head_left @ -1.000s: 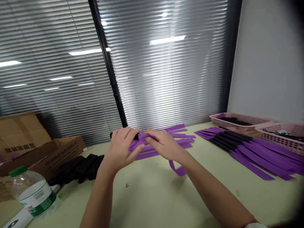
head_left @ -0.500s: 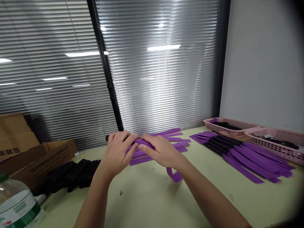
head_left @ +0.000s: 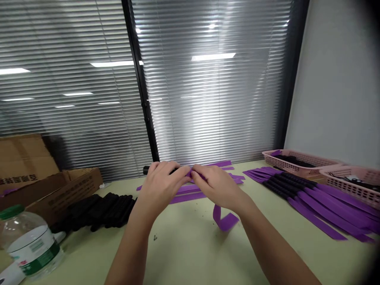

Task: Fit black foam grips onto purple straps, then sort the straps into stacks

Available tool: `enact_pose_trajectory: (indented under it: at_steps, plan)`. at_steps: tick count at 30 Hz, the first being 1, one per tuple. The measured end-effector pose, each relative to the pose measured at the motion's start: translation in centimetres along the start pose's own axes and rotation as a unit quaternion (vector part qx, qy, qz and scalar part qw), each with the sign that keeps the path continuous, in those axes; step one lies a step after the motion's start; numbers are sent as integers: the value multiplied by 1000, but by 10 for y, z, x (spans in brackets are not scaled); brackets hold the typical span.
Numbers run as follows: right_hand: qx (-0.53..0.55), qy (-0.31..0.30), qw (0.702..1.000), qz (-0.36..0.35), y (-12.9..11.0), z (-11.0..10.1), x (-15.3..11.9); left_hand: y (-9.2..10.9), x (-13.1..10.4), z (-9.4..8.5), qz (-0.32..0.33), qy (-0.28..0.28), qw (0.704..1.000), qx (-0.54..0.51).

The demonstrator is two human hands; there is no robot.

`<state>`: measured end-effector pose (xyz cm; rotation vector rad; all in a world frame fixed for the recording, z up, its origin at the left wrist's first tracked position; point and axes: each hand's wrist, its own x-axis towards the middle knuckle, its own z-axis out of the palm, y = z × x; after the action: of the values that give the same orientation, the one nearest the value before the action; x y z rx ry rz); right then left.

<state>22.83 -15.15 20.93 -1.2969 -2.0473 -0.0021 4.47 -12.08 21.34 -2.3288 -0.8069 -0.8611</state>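
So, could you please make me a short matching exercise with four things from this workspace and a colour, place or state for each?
1. Bottle
2. Cardboard box
3. Baskets
4. Right hand

A. Pink, beside the wall
B. Gripping a purple strap
C. Transparent, with a green cap
D. Brown, standing open

Right pairs: 1-C, 2-D, 3-A, 4-B

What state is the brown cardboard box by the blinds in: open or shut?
Open. The brown cardboard box has a printed flap standing raised, and its inside walls show above the near side.
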Motion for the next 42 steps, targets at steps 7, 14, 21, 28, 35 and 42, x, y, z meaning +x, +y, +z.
enact_pose_trajectory:
  at_steps: [7, 14, 21, 28, 35, 42]
  plan:
    - [15, -109, 993, 37, 23, -20, -4, 22, 19, 16, -2, -89, 996, -4]
    - [31, -228, 972, 46, 38, -29, -6, 34, 22, 21, 19, -165, 985, -36]
    - [51, -272, 960, 51, 45, -28, -6, 39, 11, 14, -50, -186, 959, -206]
    - [78, -286, 955, 32, 45, -15, 0, 36, -1, 17, -83, -212, 950, -212]
    - [25, -267, 963, 36, 40, -13, 1, 27, -2, 22, -79, -255, 943, -200]
    - [56, -210, 975, 32, 42, -14, -1, 20, 2, 19, -57, -208, 950, -224]
